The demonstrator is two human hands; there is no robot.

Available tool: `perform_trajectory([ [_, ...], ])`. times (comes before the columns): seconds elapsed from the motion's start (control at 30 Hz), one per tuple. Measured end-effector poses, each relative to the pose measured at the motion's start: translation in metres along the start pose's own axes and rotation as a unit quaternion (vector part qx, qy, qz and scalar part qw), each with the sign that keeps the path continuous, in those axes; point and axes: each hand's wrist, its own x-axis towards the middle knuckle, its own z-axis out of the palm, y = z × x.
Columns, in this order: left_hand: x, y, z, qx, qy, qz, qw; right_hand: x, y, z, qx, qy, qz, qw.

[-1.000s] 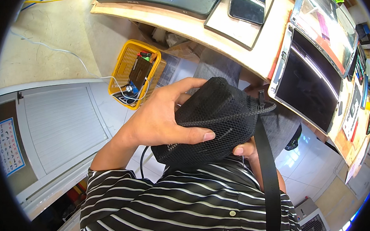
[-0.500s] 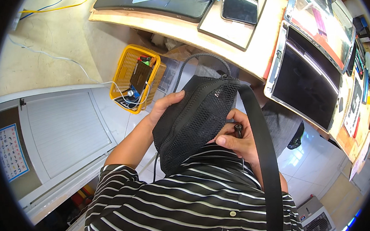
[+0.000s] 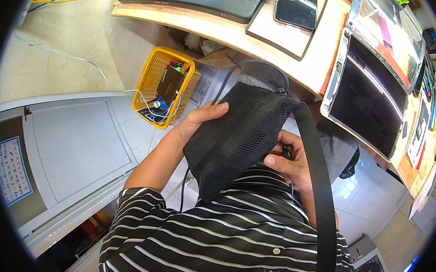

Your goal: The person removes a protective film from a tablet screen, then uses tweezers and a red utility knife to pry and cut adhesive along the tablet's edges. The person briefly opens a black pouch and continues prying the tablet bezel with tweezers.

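A black mesh pouch (image 3: 237, 135) with a zip along its middle hangs in front of my striped shirt. My left hand (image 3: 200, 121) grips its left side, with the thumb lying on the mesh and the other fingers hidden behind. By the pouch's right side, my right hand (image 3: 293, 164) is curled, thumb and fingers closed around a small black cylindrical piece (image 3: 288, 150) with a thin dark cord below it. Whether these fingers also touch the pouch is hard to see. A wide black strap (image 3: 320, 189) passes over my right forearm, and a cord loop (image 3: 253, 62) arches above the pouch.
A yellow basket (image 3: 192, 90) with tools and a white cable stands on the floor beyond my left hand. Ahead runs a wooden workbench (image 3: 207, 30) bearing a phone (image 3: 296, 6) and a dark screen panel (image 3: 366, 96). A white cabinet door (image 3: 80, 148) is at left.
The pouch has tipped slightly, showing more of its left face. Both hands keep their hold, and the whole view has shifted a little.
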Motion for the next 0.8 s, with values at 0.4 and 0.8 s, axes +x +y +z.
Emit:
perform_trajectory([
  [0.4,-0.004,0.022,0.019,0.190,-0.040,0.030,0.980,-0.001,-0.004,0.000,-0.013,-0.017,-0.025,0.999],
  [0.8,-0.002,0.018,0.006,0.124,-0.084,0.028,0.988,0.000,-0.004,-0.006,-0.043,-0.018,-0.004,0.999],
])
